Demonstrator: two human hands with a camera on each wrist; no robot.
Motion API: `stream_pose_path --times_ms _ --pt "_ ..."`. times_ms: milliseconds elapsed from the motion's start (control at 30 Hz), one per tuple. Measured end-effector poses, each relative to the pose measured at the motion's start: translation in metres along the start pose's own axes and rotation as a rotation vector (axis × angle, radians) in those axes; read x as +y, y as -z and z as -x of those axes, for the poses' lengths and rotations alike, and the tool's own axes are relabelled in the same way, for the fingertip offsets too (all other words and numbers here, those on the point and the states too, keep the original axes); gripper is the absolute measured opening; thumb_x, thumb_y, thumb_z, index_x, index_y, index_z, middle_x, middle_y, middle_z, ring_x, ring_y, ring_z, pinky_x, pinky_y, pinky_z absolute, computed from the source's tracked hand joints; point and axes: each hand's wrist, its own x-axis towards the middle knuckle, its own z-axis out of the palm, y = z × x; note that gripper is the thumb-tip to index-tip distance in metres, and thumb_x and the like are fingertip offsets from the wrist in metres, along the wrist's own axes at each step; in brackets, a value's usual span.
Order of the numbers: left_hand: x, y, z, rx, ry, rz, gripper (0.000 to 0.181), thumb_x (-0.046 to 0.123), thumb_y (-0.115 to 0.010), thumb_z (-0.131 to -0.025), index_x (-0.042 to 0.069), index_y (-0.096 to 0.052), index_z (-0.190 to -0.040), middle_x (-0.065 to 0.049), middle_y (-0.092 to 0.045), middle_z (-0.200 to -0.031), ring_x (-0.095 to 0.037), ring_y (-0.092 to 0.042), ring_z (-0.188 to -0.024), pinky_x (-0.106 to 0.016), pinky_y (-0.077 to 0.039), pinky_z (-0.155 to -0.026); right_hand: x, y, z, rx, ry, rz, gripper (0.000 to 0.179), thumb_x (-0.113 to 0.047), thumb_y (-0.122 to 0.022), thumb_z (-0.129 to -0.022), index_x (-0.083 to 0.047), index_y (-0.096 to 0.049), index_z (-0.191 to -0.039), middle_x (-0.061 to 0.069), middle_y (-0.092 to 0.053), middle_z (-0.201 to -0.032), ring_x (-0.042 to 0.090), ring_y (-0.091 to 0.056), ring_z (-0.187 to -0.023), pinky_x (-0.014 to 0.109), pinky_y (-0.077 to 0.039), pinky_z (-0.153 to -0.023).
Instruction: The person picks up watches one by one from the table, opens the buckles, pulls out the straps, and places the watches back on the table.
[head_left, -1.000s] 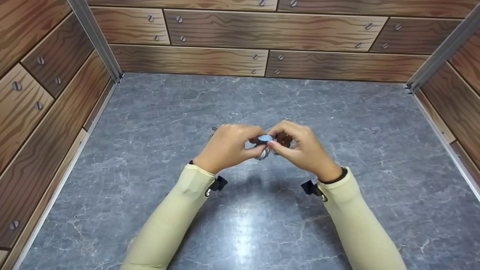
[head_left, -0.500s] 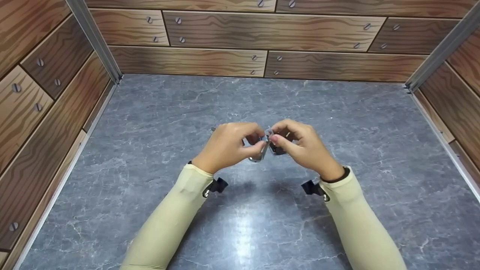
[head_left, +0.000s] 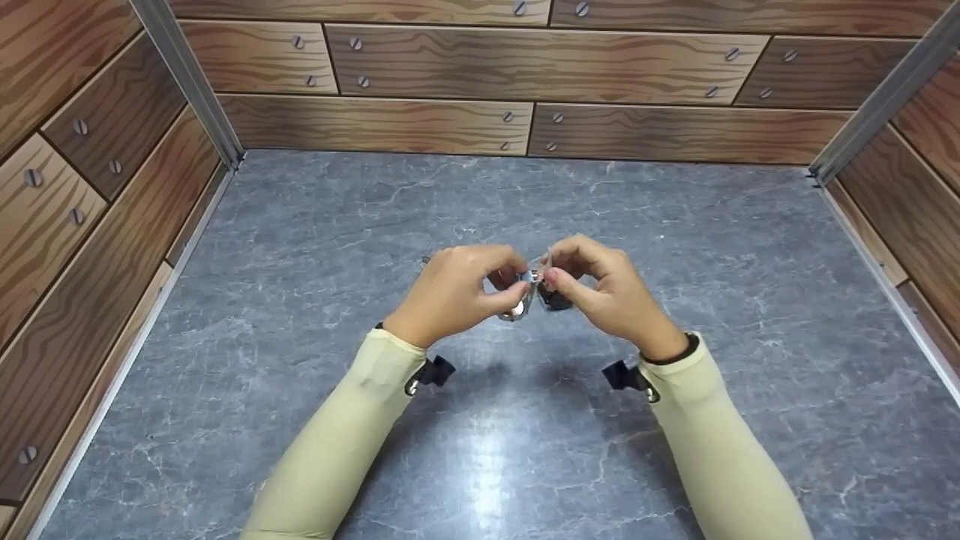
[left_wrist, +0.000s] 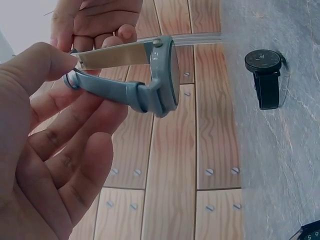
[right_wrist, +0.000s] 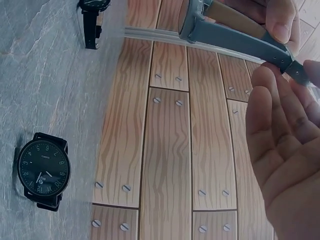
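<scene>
A wristwatch (left_wrist: 165, 75) with a blue-grey strap hangs between both hands above the table, its strap bent into a loop and its case downward in the head view. My left hand (head_left: 476, 279) pinches the strap near the buckle between thumb and fingers. With thumb and index finger, my right hand (head_left: 596, 289) grips the strap's free end (right_wrist: 299, 74), its other fingers spread loosely in the right wrist view. Whether the strap end sits inside the buckle is hard to tell.
A black watch with a numbered dial (right_wrist: 44, 169) lies on the grey marbled table (head_left: 315, 225). A second black watch (left_wrist: 263, 61) rests on the table as well. Wood-patterned walls (head_left: 555, 64) with metal corner posts enclose the back and sides.
The hands have drawn slightly apart and the watch has turned, so its strap end now shows between the fingertips. Both hands keep nearly the same place.
</scene>
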Motion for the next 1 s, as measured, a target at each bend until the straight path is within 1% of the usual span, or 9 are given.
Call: stream_pose_path --times_ms 133,200,300,400,500,633,733,833,1000 --pt "0.0020 -0.0001 -0.0002 -0.044 0.028 0.004 0.013 0.024 -0.068 -0.098 0.013 -0.072 -0.104 0.007 -0.073 -0.086 -0.001 -0.066 -0.075 -0.019 -0.053 -0.068 -0.0007 -0.0004 0.0006 -0.012 0.006 0.042 0.010 0.006 -0.066 -0.097 0.002 -0.066 -0.106 0.006 -0.070 -0.091 0.018 -0.066 -0.078 0.024 -0.054 -0.070" --pt "0.0018 -0.0007 0.0001 -0.062 0.032 0.010 0.014 0.025 -0.068 -0.097 0.013 -0.072 -0.105 0.007 -0.073 -0.085 -0.001 -0.065 -0.074 -0.019 -0.053 -0.068 -0.0009 -0.0005 0.0007 -0.026 0.002 0.070 0.010 0.004 -0.066 -0.098 0.001 -0.066 -0.107 0.005 -0.070 -0.092 0.014 -0.065 -0.080 0.024 -0.054 -0.070" --pt "0.0008 -0.0015 0.0008 -0.074 0.032 0.008 0.017 0.028 -0.069 -0.098 0.014 -0.072 -0.106 0.009 -0.072 -0.084 -0.001 -0.064 -0.073 -0.020 -0.053 -0.068 -0.0008 -0.0010 0.0009 -0.043 -0.007 0.092 0.011 0.001 -0.067 -0.098 0.000 -0.066 -0.108 0.003 -0.070 -0.093 0.014 -0.065 -0.079 0.027 -0.054 -0.069" --pt "0.0009 -0.0025 0.0014 -0.073 0.019 -0.005 0.019 0.032 -0.069 -0.099 0.015 -0.071 -0.106 0.009 -0.072 -0.083 0.000 -0.064 -0.072 -0.022 -0.053 -0.067 -0.0009 -0.0013 0.0008 -0.053 -0.001 0.087 0.011 0.000 -0.068 -0.097 -0.001 -0.066 -0.108 0.002 -0.069 -0.090 0.016 -0.064 -0.075 0.027 -0.054 -0.067" --pt "0.0013 -0.0035 0.0015 -0.060 -0.004 -0.019 0.018 0.032 -0.068 -0.100 0.015 -0.071 -0.104 0.009 -0.072 -0.081 -0.001 -0.064 -0.070 -0.023 -0.052 -0.065 -0.0009 -0.0015 0.0006 -0.068 0.013 0.056 0.011 0.002 -0.068 -0.097 -0.002 -0.066 -0.107 0.004 -0.068 -0.086 0.016 -0.063 -0.071 0.026 -0.053 -0.066" --pt "0.0017 -0.0034 0.0018 -0.033 -0.026 -0.024 0.013 0.028 -0.067 -0.100 0.015 -0.070 -0.103 0.008 -0.072 -0.079 -0.002 -0.063 -0.067 -0.023 -0.051 -0.062 0.0009 -0.0009 0.0005 -0.093 0.037 0.007 0.016 0.004 -0.070 -0.095 -0.002 -0.066 -0.109 0.007 -0.068 -0.088 0.015 -0.064 -0.074 0.027 -0.054 -0.067" --pt "0.0015 -0.0030 0.0023 -0.020 -0.038 -0.015 0.013 0.028 -0.068 -0.101 0.016 -0.071 -0.105 0.007 -0.073 -0.080 -0.003 -0.064 -0.068 -0.022 -0.051 -0.062 0.0026 -0.0003 0.0008 -0.097 0.046 -0.014 0.021 0.006 -0.073 -0.092 -0.001 -0.065 -0.111 0.007 -0.069 -0.091 0.015 -0.066 -0.077 0.027 -0.056 -0.070" --pt "0.0016 -0.0028 0.0021 -0.025 -0.041 0.006 0.015 0.030 -0.067 -0.102 0.015 -0.071 -0.107 0.007 -0.074 -0.082 -0.002 -0.066 -0.071 -0.023 -0.052 -0.065 0.0033 0.0003 0.0008 -0.081 0.055 -0.024 0.023 0.008 -0.073 -0.091 0.001 -0.064 -0.111 0.008 -0.069 -0.091 0.014 -0.066 -0.077 0.025 -0.056 -0.070" --pt "0.0022 -0.0027 0.0019 -0.045 -0.021 0.045 0.017 0.032 -0.065 -0.104 0.016 -0.070 -0.109 0.008 -0.074 -0.083 -0.001 -0.067 -0.075 -0.023 -0.053 -0.069 0.0042 0.0009 0.0008 -0.055 0.075 -0.014 0.020 0.008 -0.072 -0.091 0.004 -0.063 -0.108 0.011 -0.068 -0.089 0.012 -0.067 -0.079 0.025 -0.057 -0.072"
